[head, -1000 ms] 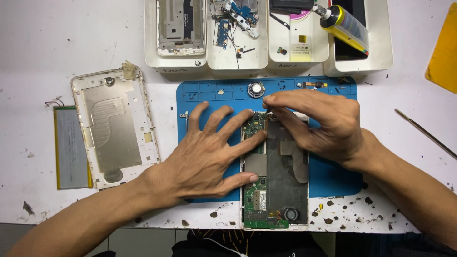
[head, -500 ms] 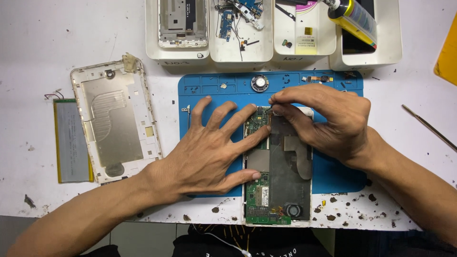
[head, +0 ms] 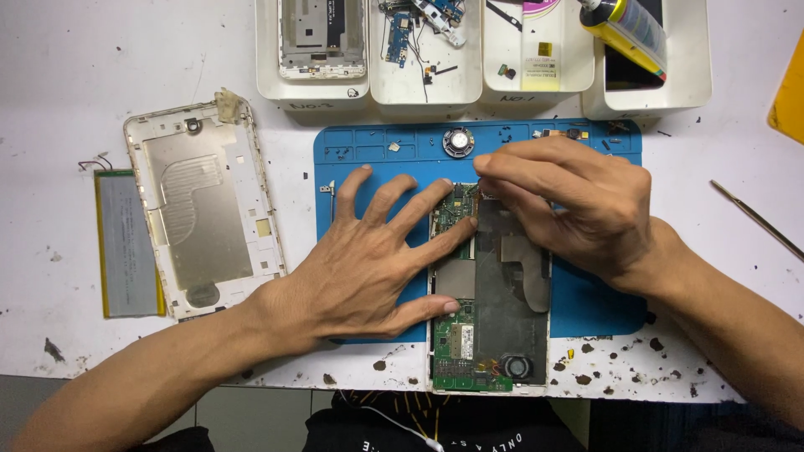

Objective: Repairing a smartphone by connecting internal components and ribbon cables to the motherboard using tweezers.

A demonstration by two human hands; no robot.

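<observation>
An opened tablet [head: 494, 310] with green circuit boards and a dark inner plate lies on a blue work mat [head: 586, 293]. My left hand [head: 368, 268] rests flat with fingers spread on the tablet's left side, pressing it down. My right hand [head: 569, 201] curls over the tablet's top end, fingertips pinched at the upper circuit board; whatever they pinch is hidden.
A white tablet back cover [head: 201, 209] and a flat grey battery [head: 126, 243] lie at the left. Several white trays [head: 419, 92] with parts stand along the back, one holding a yellow-and-black bottle [head: 624, 29]. A round speaker [head: 458, 142] sits on the mat. A thin metal tool [head: 758, 218] lies right.
The view has shifted slightly. My right hand's fingers have drawn closer together at the tablet's top; my left hand stays pressed in place.
</observation>
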